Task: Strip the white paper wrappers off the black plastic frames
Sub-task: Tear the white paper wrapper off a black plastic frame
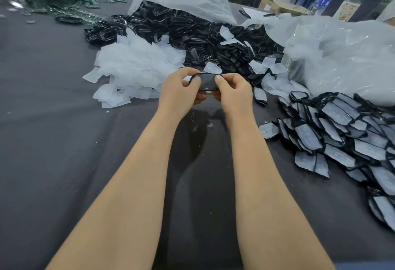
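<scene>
Pinching one frame [206,82] between left hand [181,92] and right hand [232,92], thumbs clamped at its ends; light, thin, probably bendy; take its rim, not the wrapper.

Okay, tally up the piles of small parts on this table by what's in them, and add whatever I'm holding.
Bare black frames pile: 1
Peeled white wrappers pile: 1
Still-wrapped frames pile: 1
Green and silvery parts pile: 1
Single frame, pinched by left hand and right hand: 1
Total: 5
</scene>
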Demonstrator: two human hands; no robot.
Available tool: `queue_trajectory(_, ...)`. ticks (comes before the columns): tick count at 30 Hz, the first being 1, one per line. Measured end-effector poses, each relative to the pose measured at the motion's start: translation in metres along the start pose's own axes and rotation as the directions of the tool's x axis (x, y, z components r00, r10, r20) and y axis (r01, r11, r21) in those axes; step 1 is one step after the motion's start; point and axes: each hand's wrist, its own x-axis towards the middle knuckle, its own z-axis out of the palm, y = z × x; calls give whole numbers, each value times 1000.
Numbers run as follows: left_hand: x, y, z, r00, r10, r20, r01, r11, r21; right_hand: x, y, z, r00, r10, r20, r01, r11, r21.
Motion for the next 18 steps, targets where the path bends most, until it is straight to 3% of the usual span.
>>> queue_trajectory(6, 2, 17, 33, 991, 129, 25, -131, 982, 134, 0, -13, -33, 995, 38, -89, -37, 999, 5)
queue_trajectory(12, -12, 50, 120, 957, 228, 177, -260, 948, 184, -2, -28, -119, 899, 106, -425, -81, 994, 78)
queue_trajectory(18, -30, 57, 192, 915, 248, 319, -334, 909, 251, -9, -18, -188, 771, -114, -627, -102, 949, -298)
